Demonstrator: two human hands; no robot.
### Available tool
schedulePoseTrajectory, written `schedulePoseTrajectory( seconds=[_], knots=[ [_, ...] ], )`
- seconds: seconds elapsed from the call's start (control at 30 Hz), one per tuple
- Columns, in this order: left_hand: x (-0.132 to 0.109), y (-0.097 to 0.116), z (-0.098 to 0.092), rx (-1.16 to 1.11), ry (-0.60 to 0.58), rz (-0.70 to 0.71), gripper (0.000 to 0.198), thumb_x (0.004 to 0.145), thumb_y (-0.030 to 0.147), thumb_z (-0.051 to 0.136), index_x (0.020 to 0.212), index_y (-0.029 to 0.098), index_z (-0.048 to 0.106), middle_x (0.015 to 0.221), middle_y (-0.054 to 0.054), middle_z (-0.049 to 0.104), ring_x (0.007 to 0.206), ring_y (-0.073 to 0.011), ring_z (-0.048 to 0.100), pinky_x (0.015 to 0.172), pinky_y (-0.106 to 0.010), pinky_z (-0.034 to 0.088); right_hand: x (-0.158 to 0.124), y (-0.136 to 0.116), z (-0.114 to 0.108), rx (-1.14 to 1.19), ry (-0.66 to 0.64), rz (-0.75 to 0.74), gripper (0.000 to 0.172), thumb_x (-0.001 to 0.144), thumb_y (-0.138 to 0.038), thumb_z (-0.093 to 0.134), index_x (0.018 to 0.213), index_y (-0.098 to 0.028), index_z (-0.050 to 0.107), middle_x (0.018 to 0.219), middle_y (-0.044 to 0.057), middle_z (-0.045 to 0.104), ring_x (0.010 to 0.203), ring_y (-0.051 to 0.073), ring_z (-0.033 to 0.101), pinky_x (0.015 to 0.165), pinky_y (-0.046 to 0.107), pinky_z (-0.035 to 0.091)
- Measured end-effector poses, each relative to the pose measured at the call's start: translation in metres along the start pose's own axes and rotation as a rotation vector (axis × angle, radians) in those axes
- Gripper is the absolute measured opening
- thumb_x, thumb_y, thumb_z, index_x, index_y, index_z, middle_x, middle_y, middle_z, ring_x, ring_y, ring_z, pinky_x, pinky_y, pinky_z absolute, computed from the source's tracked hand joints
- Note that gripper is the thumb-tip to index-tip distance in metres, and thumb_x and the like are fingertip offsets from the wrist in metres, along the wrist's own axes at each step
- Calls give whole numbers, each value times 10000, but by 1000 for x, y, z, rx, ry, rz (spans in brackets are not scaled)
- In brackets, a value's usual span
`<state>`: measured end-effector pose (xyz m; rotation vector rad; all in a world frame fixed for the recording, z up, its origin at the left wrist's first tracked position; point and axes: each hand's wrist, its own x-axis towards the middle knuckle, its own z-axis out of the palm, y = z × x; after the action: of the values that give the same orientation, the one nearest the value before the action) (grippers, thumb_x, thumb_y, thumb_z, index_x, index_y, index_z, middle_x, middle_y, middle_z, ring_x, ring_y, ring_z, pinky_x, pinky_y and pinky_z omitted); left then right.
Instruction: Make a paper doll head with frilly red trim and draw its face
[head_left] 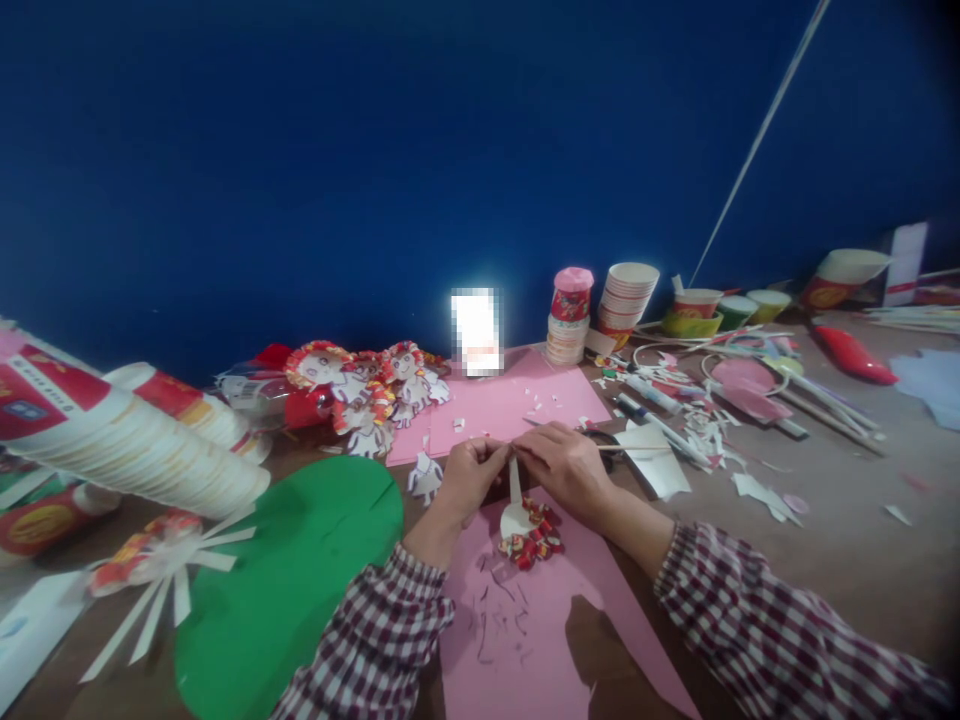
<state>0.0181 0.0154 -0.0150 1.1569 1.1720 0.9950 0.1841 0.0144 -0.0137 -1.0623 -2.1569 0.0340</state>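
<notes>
Firstly, leaning paper-cup stack (165,445): at nine o'clock from the white paper disc (516,520); many cups nest one inside another, so mostly rims show.
Green paper sheet (300,580): between eight and nine o'clock, lying flat.
Paper figures (360,390): ten o'clock, heaped, several heads fringed in red and yellow.
Left hand (471,475): ten o'clock, thumb and forefinger closed in a pinch at the upper end of the white paper strip (514,485).
Disc and strip: on the pink paper sheet (540,640); the strip points to twelve, and folded red-and-yellow pieces (536,545) edge the disc from two round to about seven.
Good handling: best, I judge, to pinch lightly at the very tip, keep the strip straight, and let the disc rest on the sheet so the folds are not crushed.
Right hand (566,465): two o'clock, fingers curved together, tips meeting the left's; what it grips, I cannot tell.
Pink-topped cup stack (570,315): between twelve and one, a red cup above white ones.
Open-mouthed cup stack (630,300): one o'clock, nested, upright.
Yellow cup (690,324): between one and two; a red paper cup (697,303) seems set in it, a white piece jutting up.
Far cup (840,280): two o'clock, tilted, contents hidden.
</notes>
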Motion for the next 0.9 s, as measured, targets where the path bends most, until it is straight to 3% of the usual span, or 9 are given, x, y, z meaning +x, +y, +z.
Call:
schedulePoseTrajectory(
  seconds=[0.9],
  knots=[
    [0,0,-1,-100,-43,-49,371,599,376,763,843,108,682,637,-20,639,571,-111,562,562,-228,435,0,-1,0,-62,11,-24,165,880,-227,520,813,-185,664,740,49,661,773,167,592,722,274,456]
  ],
)
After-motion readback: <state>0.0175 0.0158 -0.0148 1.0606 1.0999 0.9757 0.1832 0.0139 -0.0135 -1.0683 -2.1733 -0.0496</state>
